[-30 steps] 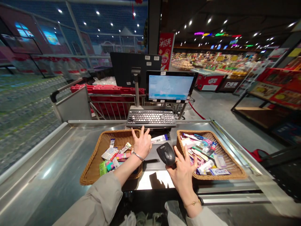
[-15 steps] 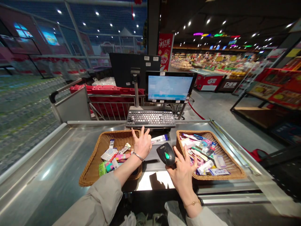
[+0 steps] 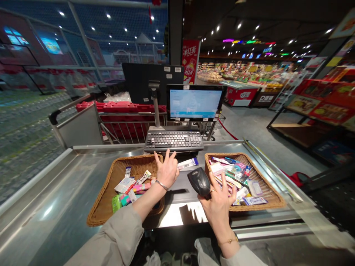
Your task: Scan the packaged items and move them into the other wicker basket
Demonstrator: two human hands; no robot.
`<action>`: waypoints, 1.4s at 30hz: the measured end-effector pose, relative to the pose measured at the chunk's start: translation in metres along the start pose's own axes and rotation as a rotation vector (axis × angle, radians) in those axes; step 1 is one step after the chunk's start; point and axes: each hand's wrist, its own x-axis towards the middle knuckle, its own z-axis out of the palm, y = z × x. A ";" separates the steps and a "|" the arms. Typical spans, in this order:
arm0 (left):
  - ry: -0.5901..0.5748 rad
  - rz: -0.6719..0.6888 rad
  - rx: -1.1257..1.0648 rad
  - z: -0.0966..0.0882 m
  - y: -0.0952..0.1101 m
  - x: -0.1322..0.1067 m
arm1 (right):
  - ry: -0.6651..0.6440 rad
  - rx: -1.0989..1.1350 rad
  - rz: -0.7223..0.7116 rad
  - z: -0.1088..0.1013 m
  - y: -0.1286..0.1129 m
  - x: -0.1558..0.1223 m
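My left hand (image 3: 167, 170) hovers over the right rim of the left wicker basket (image 3: 103, 207), with two fingers raised in a V and nothing in it. Small toiletry packets and tubes (image 3: 130, 186) lie in that basket. My right hand (image 3: 219, 203) is shut on a black handheld barcode scanner (image 3: 199, 181), its lower end tucked against the hand. Beside it stands the right wicker basket (image 3: 268, 194), filled with toothbrush packs and small boxes (image 3: 233, 177). A white packet (image 3: 188, 163) lies on the counter between the baskets.
A POS keyboard (image 3: 173, 140) and monitor (image 3: 194, 103) stand just beyond the baskets on a steel checkout counter (image 3: 50, 192). A red-handled shopping cart (image 3: 122, 122) stands behind them. Store shelves fill the distance.
The scanner has tilted and shifted slightly right with my right hand, and its green light no longer shows. My left hand keeps its pose. The whole view has swung a little.
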 end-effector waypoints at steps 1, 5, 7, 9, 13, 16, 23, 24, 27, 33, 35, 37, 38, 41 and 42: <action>0.004 0.005 -0.009 0.000 0.002 0.001 | 0.004 -0.011 0.007 -0.001 0.002 0.000; 0.011 0.028 -0.035 0.002 0.010 0.008 | 0.028 -0.043 0.040 -0.002 0.015 -0.002; 0.007 0.041 -0.042 0.004 0.015 0.012 | 0.040 -0.063 0.058 -0.002 0.022 -0.003; 0.001 0.052 -0.052 0.007 0.020 0.016 | 0.049 -0.085 0.070 -0.003 0.030 -0.004; -0.005 0.073 -0.082 0.011 0.033 0.024 | 0.080 -0.114 0.098 -0.007 0.043 -0.005; -0.001 0.092 -0.103 0.016 0.044 0.031 | 0.112 -0.135 0.120 -0.013 0.052 -0.006; -0.024 0.143 -0.160 0.032 0.071 0.046 | 0.127 -0.172 0.238 -0.025 0.069 -0.005; -0.026 0.145 -0.169 0.034 0.074 0.048 | 0.133 -0.173 0.252 -0.027 0.072 -0.005; -0.036 0.142 -0.201 0.042 0.083 0.053 | 0.144 -0.177 0.267 -0.029 0.082 -0.005; -0.056 0.108 -0.285 0.052 0.105 0.066 | 0.195 -0.211 0.287 -0.032 0.101 -0.006; -0.076 0.099 -0.318 0.054 0.113 0.071 | 0.203 -0.220 0.307 -0.033 0.105 -0.005; -0.101 0.087 -0.351 0.055 0.121 0.075 | 0.204 -0.226 0.324 -0.035 0.109 -0.004; -0.112 0.082 -0.367 0.055 0.125 0.077 | 0.207 -0.229 0.327 -0.036 0.111 -0.004; -0.146 0.075 -0.412 0.058 0.136 0.083 | 0.225 -0.241 0.318 -0.039 0.118 -0.005; -0.159 0.070 -0.428 0.059 0.140 0.085 | 0.233 -0.243 0.316 -0.040 0.120 -0.005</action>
